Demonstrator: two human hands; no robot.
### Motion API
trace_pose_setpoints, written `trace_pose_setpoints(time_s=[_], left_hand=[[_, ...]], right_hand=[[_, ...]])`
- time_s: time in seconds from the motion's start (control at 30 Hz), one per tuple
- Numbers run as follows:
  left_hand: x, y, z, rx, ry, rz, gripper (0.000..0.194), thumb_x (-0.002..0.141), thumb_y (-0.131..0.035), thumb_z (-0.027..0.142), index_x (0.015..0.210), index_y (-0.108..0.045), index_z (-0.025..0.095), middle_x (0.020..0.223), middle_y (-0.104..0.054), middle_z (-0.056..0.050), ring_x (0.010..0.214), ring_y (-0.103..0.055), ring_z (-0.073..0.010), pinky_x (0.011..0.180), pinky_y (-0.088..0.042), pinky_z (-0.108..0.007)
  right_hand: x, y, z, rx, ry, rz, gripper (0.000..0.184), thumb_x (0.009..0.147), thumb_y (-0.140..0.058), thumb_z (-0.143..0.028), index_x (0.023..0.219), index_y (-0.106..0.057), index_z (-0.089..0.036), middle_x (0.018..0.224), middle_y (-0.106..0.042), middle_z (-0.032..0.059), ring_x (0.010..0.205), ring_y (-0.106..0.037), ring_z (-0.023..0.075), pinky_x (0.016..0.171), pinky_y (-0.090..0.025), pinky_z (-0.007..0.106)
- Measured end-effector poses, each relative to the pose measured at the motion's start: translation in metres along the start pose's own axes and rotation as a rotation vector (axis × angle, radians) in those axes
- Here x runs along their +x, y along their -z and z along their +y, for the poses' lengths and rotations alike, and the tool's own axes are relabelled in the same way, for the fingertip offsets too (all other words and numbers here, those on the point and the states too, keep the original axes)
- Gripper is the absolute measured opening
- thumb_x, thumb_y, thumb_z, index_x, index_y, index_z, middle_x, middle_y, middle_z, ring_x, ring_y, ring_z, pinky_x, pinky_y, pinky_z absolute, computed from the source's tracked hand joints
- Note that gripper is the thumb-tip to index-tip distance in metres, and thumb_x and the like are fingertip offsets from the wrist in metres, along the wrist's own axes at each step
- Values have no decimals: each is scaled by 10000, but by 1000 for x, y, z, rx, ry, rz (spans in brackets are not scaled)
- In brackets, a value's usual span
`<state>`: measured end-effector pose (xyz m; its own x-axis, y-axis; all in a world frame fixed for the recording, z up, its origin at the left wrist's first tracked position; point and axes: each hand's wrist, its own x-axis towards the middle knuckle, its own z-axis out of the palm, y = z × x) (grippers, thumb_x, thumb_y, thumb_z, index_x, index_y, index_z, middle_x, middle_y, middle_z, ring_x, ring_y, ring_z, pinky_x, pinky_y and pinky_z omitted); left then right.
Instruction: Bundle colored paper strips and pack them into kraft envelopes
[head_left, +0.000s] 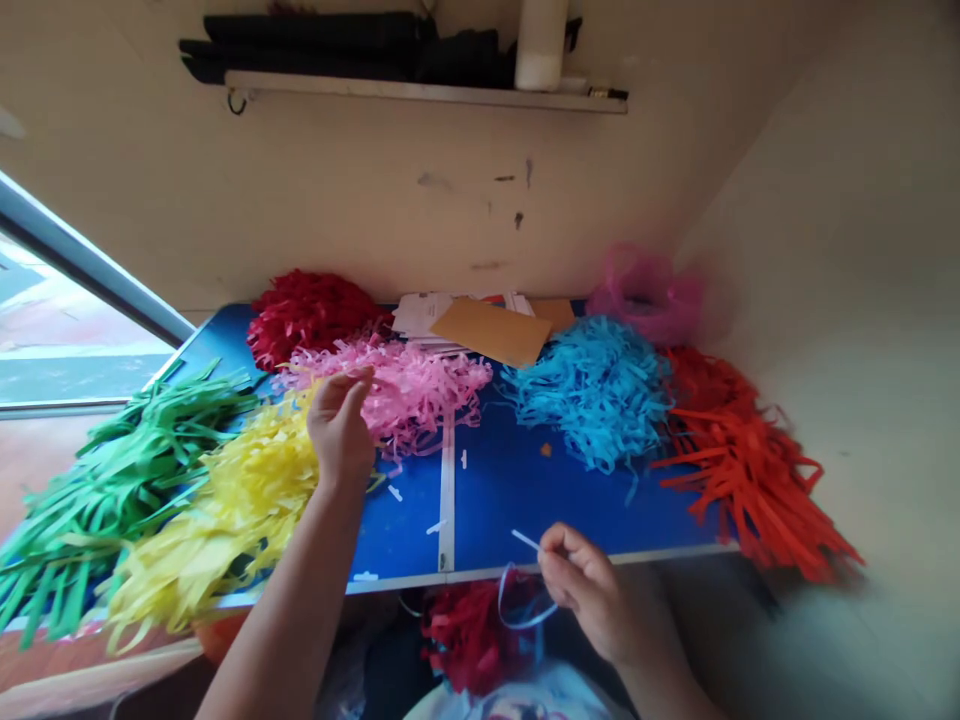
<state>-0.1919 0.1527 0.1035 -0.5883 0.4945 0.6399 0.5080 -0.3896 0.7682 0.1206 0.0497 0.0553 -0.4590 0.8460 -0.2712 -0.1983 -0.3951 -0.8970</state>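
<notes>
The person's two hands are well apart. The right hand (581,582) is over the near edge of the counter (525,495), thumb and fingers pinched on a white cord (526,540); one end of the cord juts out toward the upper left, and a loop hangs below the hand, in front of the red bunch (469,635) at the person's lap. The left hand (341,425) is raised before the pink pile (435,385), beside the yellow pile (251,485). Its thumb and fingers are near each other, but whether they meet on a strip cannot be told.

The green pile (142,450) lies at the far left, the crimson pile (315,315) behind the pink. To the right are the blue pile (600,390) and the orange pile (750,450), which hangs over the edge, with a pink bag (652,300) behind. A brown envelope (495,335) lies on papers (416,312) at the back; their print is too small to read. On the wall shelf (420,92), no lettering is legible on the white bottle (540,45).
</notes>
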Motion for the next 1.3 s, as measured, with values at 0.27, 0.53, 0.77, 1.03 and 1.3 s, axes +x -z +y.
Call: trace_pose_setpoints(time_s=[0.27, 0.53, 0.77, 1.03, 1.3], left_hand=[[-50, 21, 88, -36, 60, -667, 89, 858, -640, 278, 888, -701, 219, 812, -714, -36, 717, -663, -169, 738, -517, -316], [-143, 9, 97, -542, 1178, -699, 344, 759, -744, 464, 817, -567, 175, 617, -599, 36, 536, -494, -75, 535, -380, -184], [-146, 13, 91, -545, 1262, -683, 352, 738, -764, 465, 795, -612, 152, 561, -594, 31, 520, -475, -70, 534, -346, -179], [-159, 13, 85, -305, 927, -688, 257, 762, -739, 420, 839, -671, 184, 707, -669, -9, 618, -581, -121, 598, -442, -218], [-162, 22, 76, -4, 471, -750, 134, 839, -677, 336, 899, -742, 236, 829, -763, -26, 725, -700, -168, 656, -532, -243]], right_hand=[[15, -11, -19, 263, 154, 157, 353, 793, -747, -477, 800, -499, -228, 560, -276, -106, 477, -183, 68, 451, -175, 200], [35, -41, -18, 357, 4, 82, 498, 607, -891, -414, 939, -580, -212, 648, -508, -77, 469, -391, 53, 427, -264, 175], [36, -37, 7, 174, -19, 119, 346, 689, -825, -456, 802, -651, -179, 619, -608, -35, 472, -524, 99, 503, -422, 237], [33, -31, 4, -168, 96, 223, 304, 787, -714, -468, 784, -694, -165, 664, -663, 10, 563, -544, 119, 546, -429, 228], [31, -30, -5, -406, 132, 246, 247, 815, -668, -401, 754, -704, -165, 689, -691, 17, 628, -589, 138, 605, -448, 222]])
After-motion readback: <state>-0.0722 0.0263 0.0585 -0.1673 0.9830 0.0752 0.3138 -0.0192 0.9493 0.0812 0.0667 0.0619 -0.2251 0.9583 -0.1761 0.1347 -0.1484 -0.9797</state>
